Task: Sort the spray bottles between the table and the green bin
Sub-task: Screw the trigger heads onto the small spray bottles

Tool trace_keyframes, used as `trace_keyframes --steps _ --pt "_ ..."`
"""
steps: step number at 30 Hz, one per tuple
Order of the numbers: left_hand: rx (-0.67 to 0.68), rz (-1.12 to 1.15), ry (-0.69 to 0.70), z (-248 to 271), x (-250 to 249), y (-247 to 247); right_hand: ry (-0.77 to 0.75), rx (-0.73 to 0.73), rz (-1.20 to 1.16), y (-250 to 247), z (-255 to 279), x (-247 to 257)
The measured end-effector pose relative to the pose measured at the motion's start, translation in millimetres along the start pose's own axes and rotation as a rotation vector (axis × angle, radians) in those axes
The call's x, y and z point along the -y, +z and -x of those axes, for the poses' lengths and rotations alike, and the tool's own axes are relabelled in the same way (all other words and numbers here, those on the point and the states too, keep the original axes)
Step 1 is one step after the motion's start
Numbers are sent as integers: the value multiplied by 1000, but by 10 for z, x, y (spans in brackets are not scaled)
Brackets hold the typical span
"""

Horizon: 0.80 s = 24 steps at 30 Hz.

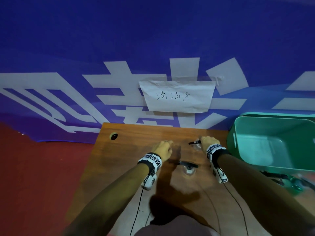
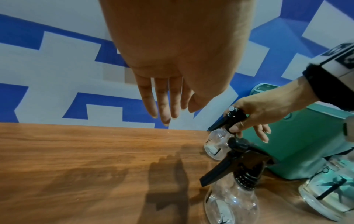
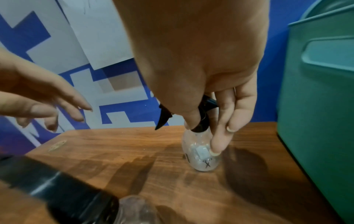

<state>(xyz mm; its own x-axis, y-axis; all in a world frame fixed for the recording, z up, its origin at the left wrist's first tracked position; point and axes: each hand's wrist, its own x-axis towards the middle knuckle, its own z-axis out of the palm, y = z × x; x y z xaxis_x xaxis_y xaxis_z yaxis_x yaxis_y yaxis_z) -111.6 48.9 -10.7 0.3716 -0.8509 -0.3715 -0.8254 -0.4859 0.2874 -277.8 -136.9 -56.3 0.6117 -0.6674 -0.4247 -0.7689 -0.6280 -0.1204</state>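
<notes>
Two clear spray bottles with black trigger heads stand on the wooden table (image 1: 129, 167). My right hand (image 1: 207, 142) pinches the black head of the far bottle (image 3: 201, 148), which stands upright on the wood next to the green bin (image 1: 272, 142). The near bottle (image 1: 188, 168) stands free between my forearms, and its trigger head (image 2: 241, 163) points left. My left hand (image 1: 163, 147) hovers over the table left of the far bottle, with its fingers (image 2: 162, 103) straight and nothing in them.
A further clear bottle (image 2: 329, 189) stands in front of the bin, at the right. A round cable hole (image 1: 114, 136) is at the table's far left. A paper sign (image 1: 177, 96) hangs on the blue banner behind. Cables run back from both wrists.
</notes>
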Motion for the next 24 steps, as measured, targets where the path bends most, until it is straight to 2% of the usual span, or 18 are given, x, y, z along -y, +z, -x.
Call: trace_keyframes --steps 4,7,11,14,18,20,22,24 --pt "-15 45 51 75 -116 -10 97 -80 -77 -5 320 -125" --pt "-22 53 76 129 -264 32 93 -140 -155 -93 556 -203" --pt "-45 68 152 220 -553 136 -7 -232 -399 -276 808 -298" --pt "-122 65 212 257 -790 198 -117 -320 -547 -409 1003 -336" --pt "-225 24 227 284 -1016 195 -216 -248 -783 -622 1263 -309" --pt "-208 42 197 319 -1095 164 -256 -190 -870 -694 1363 -303" --pt "-174 93 174 382 -1153 160 -302 -153 -871 -716 1428 -298" --pt "-125 142 157 471 -1170 238 -360 -133 -750 -718 1491 -302"
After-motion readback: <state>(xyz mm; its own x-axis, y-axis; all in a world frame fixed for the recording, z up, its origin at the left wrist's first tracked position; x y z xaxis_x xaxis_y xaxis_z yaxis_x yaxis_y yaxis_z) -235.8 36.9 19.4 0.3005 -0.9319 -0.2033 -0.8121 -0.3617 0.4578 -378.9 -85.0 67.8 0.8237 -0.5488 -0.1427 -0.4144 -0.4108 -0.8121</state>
